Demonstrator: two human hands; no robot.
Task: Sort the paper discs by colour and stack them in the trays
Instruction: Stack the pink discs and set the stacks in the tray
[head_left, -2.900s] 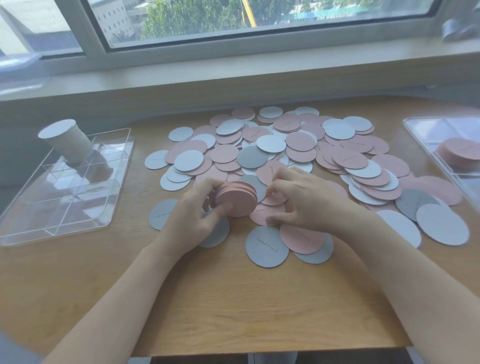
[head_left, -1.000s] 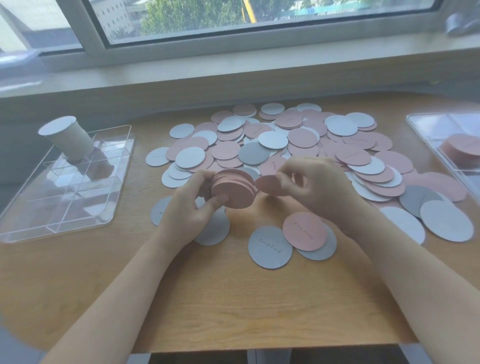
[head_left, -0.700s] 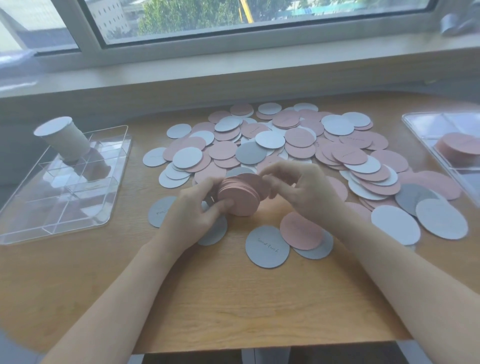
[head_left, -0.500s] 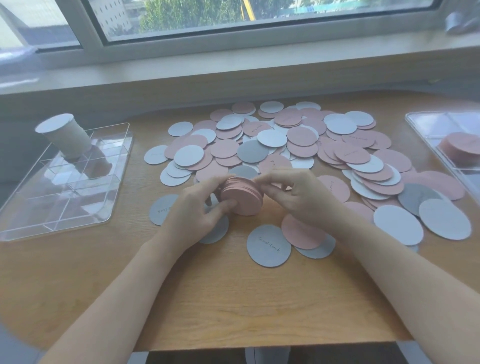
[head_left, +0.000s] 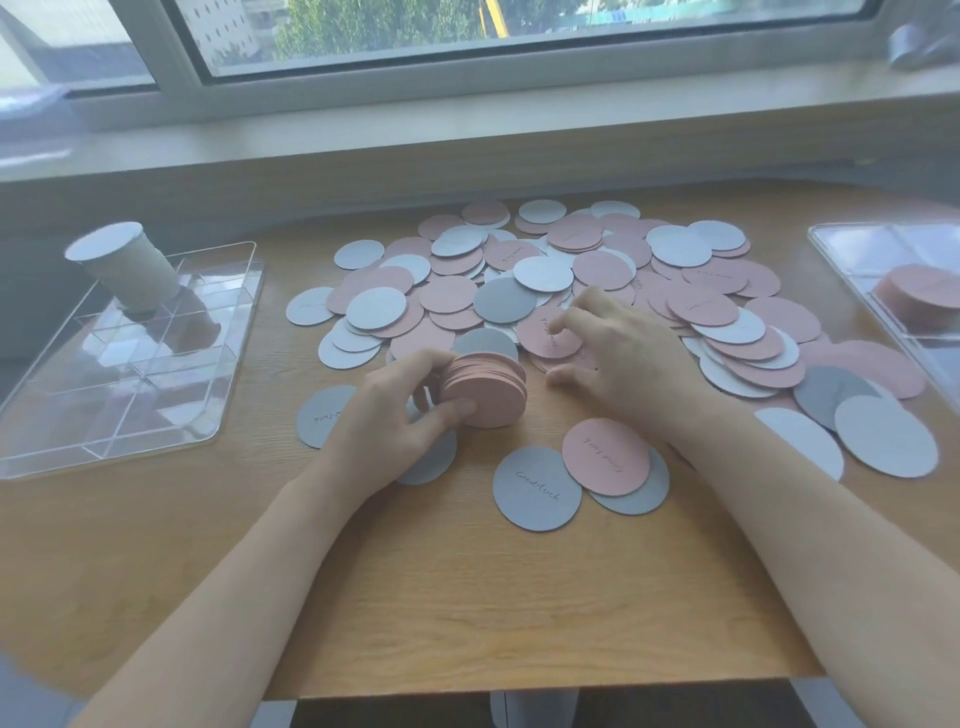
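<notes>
right hand (head_left: 618, 364) off pink stack (head_left: 485, 389), onto loose pink disc (head_left: 548, 332)

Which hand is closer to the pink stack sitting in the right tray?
Right. The right hand reaches over the loose discs, nearer the pink stack in the right tray; the left hand grips a pink bundle farther left.

Loose discs (head_left: 556, 275) lie between left tray (head_left: 130, 358) and right tray (head_left: 893, 270).
</notes>
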